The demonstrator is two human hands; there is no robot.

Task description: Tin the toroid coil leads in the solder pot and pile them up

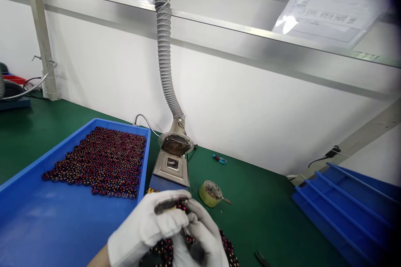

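Left hand (pixel 150 225), right hand (pixel 205 229): gloved, curled around 1 red-speckled piece (pixel 182 207), presumably steadying it. Round tub (pixel 205 198): right of blue tray (pixel 56 225), likely for reach.

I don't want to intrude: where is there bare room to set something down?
The green tabletop looks bare between the yellow tub and stacked blue trays, and left of the big blue tray, whose near end is bare too. Crowded: its far end, packed with dark pieces, and around the left hand and right hand.
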